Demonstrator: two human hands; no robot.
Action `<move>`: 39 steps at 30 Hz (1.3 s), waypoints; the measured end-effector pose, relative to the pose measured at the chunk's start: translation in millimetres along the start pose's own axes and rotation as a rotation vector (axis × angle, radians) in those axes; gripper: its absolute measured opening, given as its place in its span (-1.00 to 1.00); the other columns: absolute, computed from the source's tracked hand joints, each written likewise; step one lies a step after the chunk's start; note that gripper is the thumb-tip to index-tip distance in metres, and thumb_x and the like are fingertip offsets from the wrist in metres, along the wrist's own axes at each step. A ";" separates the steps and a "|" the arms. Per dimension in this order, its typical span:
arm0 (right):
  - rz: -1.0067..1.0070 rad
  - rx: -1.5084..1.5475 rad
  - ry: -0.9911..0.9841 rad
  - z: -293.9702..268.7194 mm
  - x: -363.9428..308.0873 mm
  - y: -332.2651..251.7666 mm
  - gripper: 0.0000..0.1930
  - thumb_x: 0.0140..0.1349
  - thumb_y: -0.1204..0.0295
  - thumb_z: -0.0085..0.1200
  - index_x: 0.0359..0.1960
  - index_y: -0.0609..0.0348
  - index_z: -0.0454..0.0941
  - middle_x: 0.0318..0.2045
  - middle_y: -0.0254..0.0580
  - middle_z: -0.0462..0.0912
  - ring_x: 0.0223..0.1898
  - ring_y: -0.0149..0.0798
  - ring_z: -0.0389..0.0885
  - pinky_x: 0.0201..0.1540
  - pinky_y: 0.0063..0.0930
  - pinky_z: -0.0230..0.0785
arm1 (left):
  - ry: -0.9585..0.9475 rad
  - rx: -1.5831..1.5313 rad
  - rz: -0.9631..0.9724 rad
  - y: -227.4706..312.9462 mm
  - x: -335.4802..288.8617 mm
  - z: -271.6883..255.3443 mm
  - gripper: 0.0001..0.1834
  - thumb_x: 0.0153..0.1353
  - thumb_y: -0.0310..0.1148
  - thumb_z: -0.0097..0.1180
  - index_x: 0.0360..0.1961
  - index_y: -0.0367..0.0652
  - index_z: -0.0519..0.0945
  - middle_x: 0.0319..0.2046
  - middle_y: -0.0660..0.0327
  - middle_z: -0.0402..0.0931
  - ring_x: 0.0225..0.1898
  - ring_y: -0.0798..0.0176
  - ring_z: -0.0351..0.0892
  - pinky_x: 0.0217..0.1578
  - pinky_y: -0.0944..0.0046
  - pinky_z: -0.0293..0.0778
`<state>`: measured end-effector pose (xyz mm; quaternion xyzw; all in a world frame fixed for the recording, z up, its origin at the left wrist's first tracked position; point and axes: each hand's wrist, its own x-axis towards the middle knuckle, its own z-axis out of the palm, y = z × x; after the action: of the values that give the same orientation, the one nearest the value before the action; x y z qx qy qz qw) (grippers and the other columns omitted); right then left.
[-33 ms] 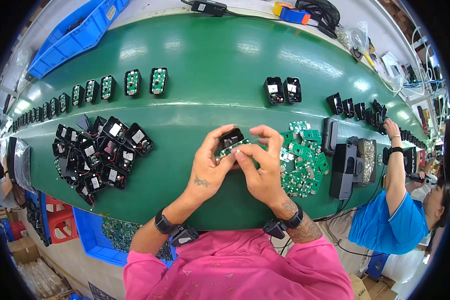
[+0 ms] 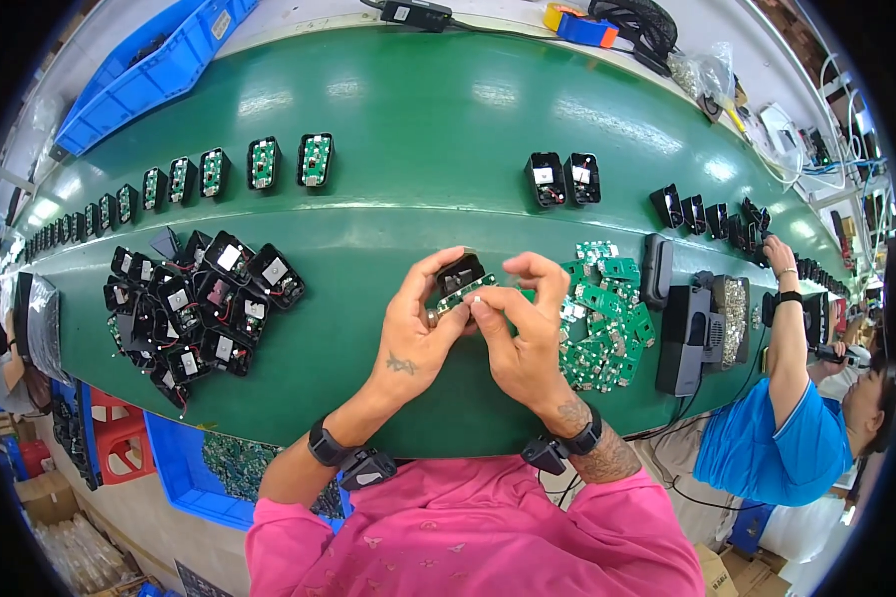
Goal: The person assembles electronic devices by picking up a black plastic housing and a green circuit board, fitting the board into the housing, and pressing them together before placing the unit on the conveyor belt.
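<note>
My left hand (image 2: 415,323) is wrapped round a small black plastic housing (image 2: 459,270), held tilted above the table. A green circuit board (image 2: 465,292) sits at its near edge, partly covered by my fingers. Thumb and index finger of my right hand (image 2: 524,333) pinch a tiny white connector (image 2: 477,299) right beside that board; any wire on it is hidden. Just right of my right hand lies a heap of loose green circuit boards (image 2: 607,323). Off to the left is a pile of black housings (image 2: 184,308) with white parts and thin wires inside.
Housings with boards (image 2: 316,161) form a row leftward across the green table (image 2: 418,119). Two housings without green boards (image 2: 564,181) stand beyond my right hand. A grey-black device (image 2: 682,338) and a co-worker's arm (image 2: 788,328) are on the right. A blue bin (image 2: 184,478) sits below the table edge.
My right hand has shifted very slightly to the right, its fingers still pinched on the connector. The left hand and housing look almost the same.
</note>
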<state>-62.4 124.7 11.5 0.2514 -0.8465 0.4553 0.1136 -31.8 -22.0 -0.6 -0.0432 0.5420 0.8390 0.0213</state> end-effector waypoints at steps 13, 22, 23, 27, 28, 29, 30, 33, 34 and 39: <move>-0.102 0.040 -0.166 -9.8 10.9 1.3 -0.95 0.13 0.60 0.17 -0.37 0.26 0.56 -0.48 -0.07 0.54 -0.44 0.02 0.56 -0.39 -0.16 0.40 | 0.061 0.228 0.231 -2.9 -2.5 -8.3 -0.43 0.23 -0.70 0.06 0.29 -0.21 0.43 0.13 0.14 0.50 -0.04 0.35 0.62 -0.13 0.39 0.61; -0.104 0.069 -0.206 -12.2 10.7 5.2 -0.92 0.15 0.55 0.18 -0.44 0.25 0.53 -0.54 -0.13 0.50 -0.51 -0.06 0.49 -0.45 -0.22 0.28 | -0.037 0.277 0.185 4.8 -3.3 -9.9 -0.43 0.24 -0.74 0.07 0.30 -0.30 0.37 0.22 0.10 0.40 0.11 0.30 0.53 0.03 0.32 0.59; -0.103 0.071 -0.206 -12.6 10.5 5.6 -0.92 0.15 0.55 0.18 -0.44 0.25 0.53 -0.54 -0.13 0.50 -0.51 -0.06 0.49 -0.45 -0.22 0.28 | -0.036 0.278 0.184 4.7 -3.4 -9.2 -0.43 0.24 -0.74 0.07 0.30 -0.30 0.37 0.22 0.10 0.40 0.11 0.30 0.53 0.03 0.32 0.59; -0.055 0.113 -0.251 -17.3 10.8 5.8 -0.93 0.13 0.56 0.17 -0.45 0.24 0.53 -0.57 -0.16 0.48 -0.53 -0.12 0.48 -0.46 -0.25 0.27 | -0.029 0.321 0.221 6.9 -3.1 -7.1 -0.41 0.18 -0.73 0.06 0.26 -0.15 0.48 -0.01 0.17 0.53 -0.07 0.33 0.65 -0.13 0.37 0.63; -0.036 0.128 -0.262 -18.2 11.0 5.5 -0.93 0.12 0.57 0.17 -0.46 0.24 0.52 -0.58 -0.17 0.48 -0.54 -0.15 0.47 -0.47 -0.27 0.26 | -0.034 0.335 0.215 7.7 -3.1 -7.0 -0.41 0.17 -0.74 0.06 0.26 -0.14 0.49 -0.03 0.17 0.53 -0.07 0.33 0.65 -0.13 0.36 0.63; -0.036 0.128 -0.261 -18.7 11.3 5.3 -0.93 0.12 0.57 0.17 -0.46 0.24 0.52 -0.58 -0.17 0.48 -0.54 -0.15 0.47 -0.47 -0.27 0.26 | -0.034 0.336 0.216 7.6 -2.8 -6.9 -0.41 0.17 -0.74 0.06 0.26 -0.14 0.49 -0.03 0.17 0.53 -0.07 0.33 0.65 -0.13 0.36 0.63; -0.038 0.127 -0.255 -19.1 11.7 5.1 -0.93 0.11 0.57 0.16 -0.48 0.24 0.52 -0.59 -0.18 0.47 -0.56 -0.16 0.46 -0.49 -0.28 0.25 | -0.042 0.334 0.225 7.1 -2.5 -6.9 -0.41 0.17 -0.74 0.06 0.25 -0.15 0.49 -0.02 0.18 0.53 -0.08 0.33 0.65 -0.13 0.36 0.63; -0.026 0.142 -0.246 -18.2 10.8 6.6 -0.92 0.10 0.57 0.15 -0.51 0.25 0.51 -0.61 -0.19 0.47 -0.60 -0.18 0.45 -0.52 -0.30 0.23 | -0.057 0.377 0.254 8.6 -1.8 -7.0 -0.40 0.15 -0.74 0.06 0.25 -0.14 0.50 -0.03 0.16 0.54 -0.12 0.32 0.65 -0.16 0.36 0.63; -0.011 0.157 -0.243 -17.8 10.3 7.2 -0.91 0.10 0.57 0.15 -0.52 0.26 0.50 -0.62 -0.19 0.47 -0.61 -0.19 0.44 -0.54 -0.30 0.22 | -0.065 0.420 0.273 9.4 -1.5 -7.2 -0.39 0.12 -0.75 0.07 0.24 -0.12 0.51 -0.03 0.14 0.55 -0.15 0.31 0.66 -0.19 0.36 0.62; -0.016 0.144 -0.283 -19.9 11.4 9.7 -0.90 0.08 0.58 0.13 -0.54 0.27 0.48 -0.63 -0.16 0.46 -0.62 -0.16 0.43 -0.54 -0.31 0.23 | -0.106 0.635 0.357 12.1 0.0 -11.5 -0.33 0.05 -0.77 0.08 0.23 -0.07 0.54 -0.05 0.08 0.58 -0.21 0.24 0.66 -0.26 0.32 0.59</move>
<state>-78.0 142.0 20.5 0.3274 -0.8173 0.4738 -0.0217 -32.2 -37.4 5.7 0.1044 0.7726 0.6204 -0.0852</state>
